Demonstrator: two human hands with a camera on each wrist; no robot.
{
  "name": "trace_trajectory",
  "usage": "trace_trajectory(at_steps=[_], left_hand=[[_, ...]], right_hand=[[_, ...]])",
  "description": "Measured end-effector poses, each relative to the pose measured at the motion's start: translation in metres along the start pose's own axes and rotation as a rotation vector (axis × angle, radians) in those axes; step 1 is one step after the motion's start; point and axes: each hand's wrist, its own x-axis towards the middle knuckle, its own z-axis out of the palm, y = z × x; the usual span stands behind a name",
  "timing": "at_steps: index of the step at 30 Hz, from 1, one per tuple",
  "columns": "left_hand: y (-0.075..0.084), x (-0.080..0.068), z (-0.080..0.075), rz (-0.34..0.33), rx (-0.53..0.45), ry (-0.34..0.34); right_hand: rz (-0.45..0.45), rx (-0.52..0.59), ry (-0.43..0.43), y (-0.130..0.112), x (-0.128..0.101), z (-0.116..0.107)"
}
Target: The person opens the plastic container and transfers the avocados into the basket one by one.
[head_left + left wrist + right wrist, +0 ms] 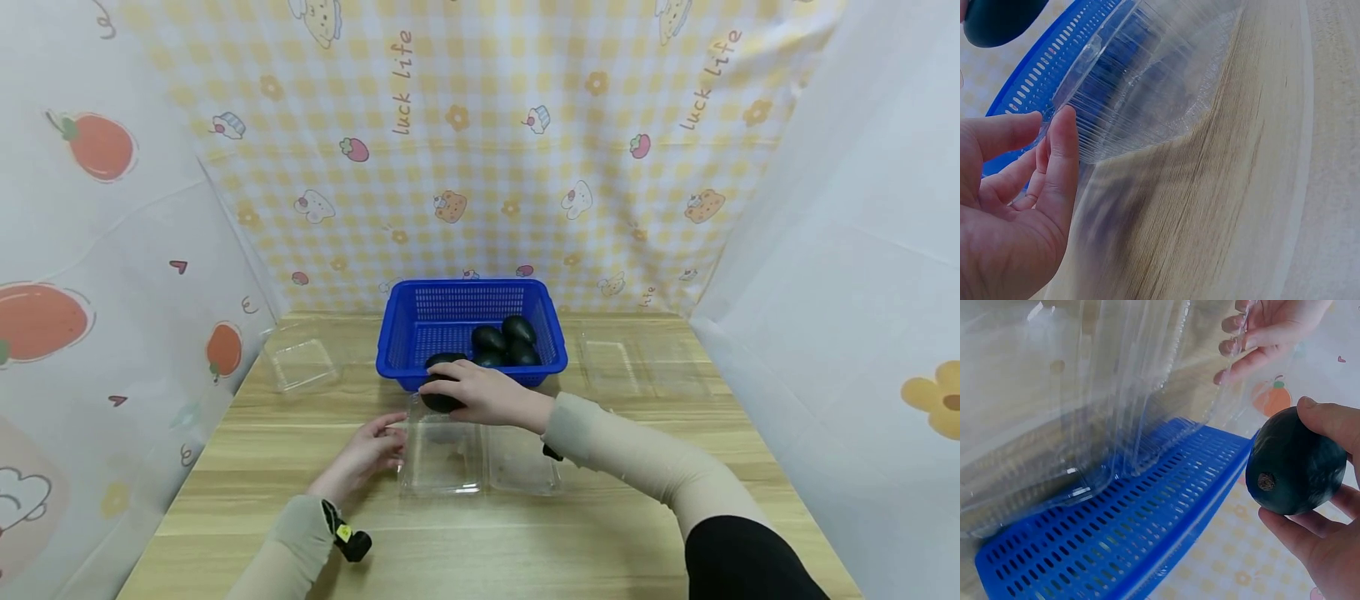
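Observation:
My right hand (491,393) grips a dark green avocado (1294,465), fingers and thumb round its sides and the stem scar showing in the right wrist view. It is over the far edge of an open clear plastic clamshell container (446,468), just in front of the blue basket (393,329). At the container's left rim, my left hand (367,452) pinches the plastic between thumb and fingertips. Several more avocados (489,338) lie in the basket, mostly toward its right side; one near the front rim is partly hidden by my right hand.
Another clear container (303,365) sits at the table's back left. A further open one (611,367) is at the back right. Behind the basket hangs a yellow checked cloth (480,208), and white sheets (847,333) flank the wooden table (465,550).

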Motion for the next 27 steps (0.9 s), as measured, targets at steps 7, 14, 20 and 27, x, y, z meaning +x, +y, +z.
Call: trace_trajectory(at_steps=[7, 14, 20, 27], left_hand=[[0.002, -0.004, 0.001, -0.004, 0.003, -0.007], [0.000, -0.002, -0.001, -0.005, -0.003, -0.004], [0.000, -0.002, 0.000, 0.001, 0.000, -0.004], [0.002, -0.003, 0.001, -0.005, -0.006, -0.001]], right_hand=[[-0.002, -0.011, 0.030, 0.005, 0.002, -0.009], [0.016, -0.005, 0.004, 0.010, 0.006, -0.020], [0.027, -0.008, 0.001, 0.016, 0.008, -0.028], [0.040, -0.023, -0.004, 0.024, 0.009, -0.035]])
